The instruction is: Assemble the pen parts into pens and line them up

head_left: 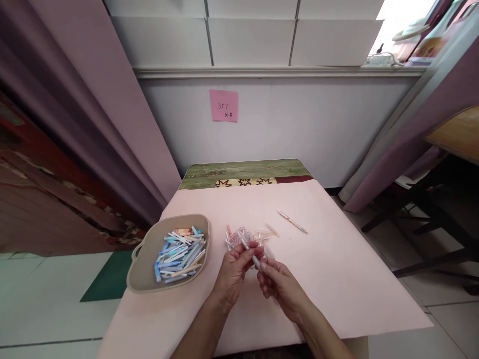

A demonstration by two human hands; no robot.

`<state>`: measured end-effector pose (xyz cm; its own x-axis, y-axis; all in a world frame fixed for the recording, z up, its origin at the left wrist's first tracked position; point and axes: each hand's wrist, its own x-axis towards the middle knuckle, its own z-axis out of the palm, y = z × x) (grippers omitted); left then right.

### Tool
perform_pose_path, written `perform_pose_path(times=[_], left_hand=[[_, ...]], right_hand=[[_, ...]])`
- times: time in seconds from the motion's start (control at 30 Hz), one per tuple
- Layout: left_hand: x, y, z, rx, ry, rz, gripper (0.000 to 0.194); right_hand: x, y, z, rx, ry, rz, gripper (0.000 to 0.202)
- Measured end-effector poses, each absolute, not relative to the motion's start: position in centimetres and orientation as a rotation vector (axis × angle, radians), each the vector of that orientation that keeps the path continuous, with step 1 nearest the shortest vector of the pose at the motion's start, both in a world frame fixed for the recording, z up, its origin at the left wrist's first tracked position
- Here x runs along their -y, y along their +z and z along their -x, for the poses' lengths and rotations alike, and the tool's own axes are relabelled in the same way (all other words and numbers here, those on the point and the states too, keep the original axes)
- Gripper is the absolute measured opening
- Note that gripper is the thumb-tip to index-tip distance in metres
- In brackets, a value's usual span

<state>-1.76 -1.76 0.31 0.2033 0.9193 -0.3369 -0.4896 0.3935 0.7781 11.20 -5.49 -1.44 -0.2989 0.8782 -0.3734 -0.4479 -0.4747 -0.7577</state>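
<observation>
Both hands meet over the near middle of the pink-covered table, gripping a pale, slim pen (pixel 256 262). My left hand (pixel 235 269) pinches its upper part between thumb and fingers. Lower down, the thumb and curled fingers of my right hand (pixel 280 284) close on its other end. Just beyond my fingers lies a loose heap of clear and pinkish pen parts (pixel 232 238), partly hidden by the hands. A whole slender pen (pixel 292 222) rests apart on the right, and a short pale piece (pixel 273 230) lies between it and the heap.
A beige basket (pixel 140 271) on the left holds many blue, white and orange pen parts (pixel 181 257). Pink cloth (pixel 337 279) covers most of the table, whose green patterned end (pixel 247 168) meets the wall. A pink note (pixel 223 105) hangs there. Dark chair legs (pixel 415 224) stand right.
</observation>
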Motion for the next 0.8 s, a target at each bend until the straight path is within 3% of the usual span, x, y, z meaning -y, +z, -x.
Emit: perform_pose_path(times=[0.13,0.27,0.53,0.7,0.8], left_hand=[[2.1,0.8,2.1,-0.805,0.987,-0.501,0.027],[2.4,0.9,2.2,-0.737,1.014,-0.517,0.027],[2.4,-0.4,1.7,-0.878,1.185,-0.503,0.02],[2.5,-0.5,1.5,-0.847,1.15,-0.515,0.022],[2.5,-0.5,1.3,-0.859,1.176,-0.509,0.02]], right_hand=[[5.7,-1.5,-11.5,0.489,2.14,0.85,0.045],[5.8,-1.2,-11.3,0.408,2.15,0.86,0.042],[5.9,-1.3,-10.5,1.047,1.367,1.271,0.045],[6.1,-1.7,-10.9,0.793,1.77,1.229,0.06],[6.0,-1.6,-11.1,0.747,1.667,1.138,0.045]])
